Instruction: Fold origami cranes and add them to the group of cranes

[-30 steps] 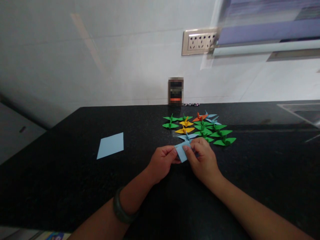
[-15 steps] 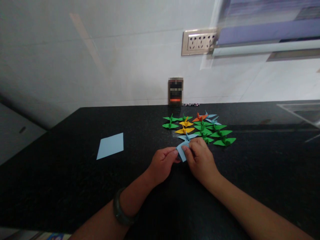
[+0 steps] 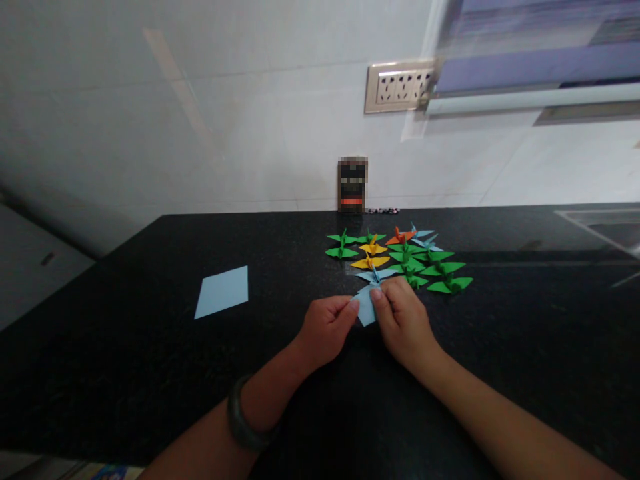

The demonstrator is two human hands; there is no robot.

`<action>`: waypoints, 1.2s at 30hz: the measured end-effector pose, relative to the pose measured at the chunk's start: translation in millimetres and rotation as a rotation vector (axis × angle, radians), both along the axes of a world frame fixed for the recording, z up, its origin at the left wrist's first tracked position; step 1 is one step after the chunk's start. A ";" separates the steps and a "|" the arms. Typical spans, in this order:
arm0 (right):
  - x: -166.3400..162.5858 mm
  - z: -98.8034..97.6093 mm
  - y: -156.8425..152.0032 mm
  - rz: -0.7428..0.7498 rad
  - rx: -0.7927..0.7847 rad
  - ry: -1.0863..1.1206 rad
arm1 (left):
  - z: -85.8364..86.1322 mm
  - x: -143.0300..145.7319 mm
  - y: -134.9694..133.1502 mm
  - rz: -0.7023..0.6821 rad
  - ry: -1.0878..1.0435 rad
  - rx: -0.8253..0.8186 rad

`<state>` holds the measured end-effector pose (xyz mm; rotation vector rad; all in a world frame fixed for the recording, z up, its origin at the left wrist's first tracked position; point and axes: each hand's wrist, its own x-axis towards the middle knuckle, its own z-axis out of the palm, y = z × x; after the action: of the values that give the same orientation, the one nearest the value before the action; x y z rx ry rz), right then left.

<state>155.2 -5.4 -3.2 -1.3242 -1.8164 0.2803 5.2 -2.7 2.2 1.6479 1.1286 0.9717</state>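
- Left hand [image 3: 326, 327]: knuckles up, fingers curled inward, thumb and fingertips pinched on the left edge of the folded blue paper [image 3: 366, 308]. Forearm runs in from the lower left; a dark band [image 3: 243, 421] sits on the wrist.
- Right hand [image 3: 404, 320]: palm down, fingers bent, thumb and forefinger closed on the right side of the same paper. Forearm runs in from the lower right.
- Folded blue paper: small, partly folded, light blue, held between both hands low over the black worktop [image 3: 125, 360]. Whether it touches the surface cannot be told.
- Paper cranes [image 3: 400, 257]: a cluster of finished folded birds lying on the worktop just beyond the hands; mostly green, with some yellow, one orange and a few light blue. The nearest blue one [image 3: 375, 274] lies just past the fingertips, close to the held paper.
- Blue sheet [image 3: 223, 292]: flat, unfolded, light blue, on the worktop well to the left of the left hand.
- Small dark box [image 3: 353, 185]: upright against the wall at the far edge of the worktop, beyond the cranes; its face is blurred.
- Wall socket panel [image 3: 397, 87]: on the white wall above and beyond the hands.
- Sink [image 3: 607, 227]: edge visible far to the right of the right hand.
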 end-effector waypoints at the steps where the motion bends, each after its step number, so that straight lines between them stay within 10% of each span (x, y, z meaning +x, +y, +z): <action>1: 0.0 -0.2 -0.1 -0.001 -0.013 0.022 | -0.1 -0.2 0.2 -0.002 0.018 0.007; 11: -1.4 -2.6 3.8 0.100 -0.507 0.604 | -0.5 -2.8 3.3 -0.006 0.064 0.000; 27: 10.5 1.4 4.5 0.238 -0.066 0.046 | -3.6 -6.5 10.7 -0.031 0.139 0.038; 36: 6.6 2.1 3.7 0.197 -0.100 0.148 | -7.6 -5.9 9.2 -0.033 0.053 -0.069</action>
<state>161.8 -1.7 -1.1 -1.1603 -1.8278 0.5665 -0.7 6.5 -5.4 1.6397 1.1545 0.8634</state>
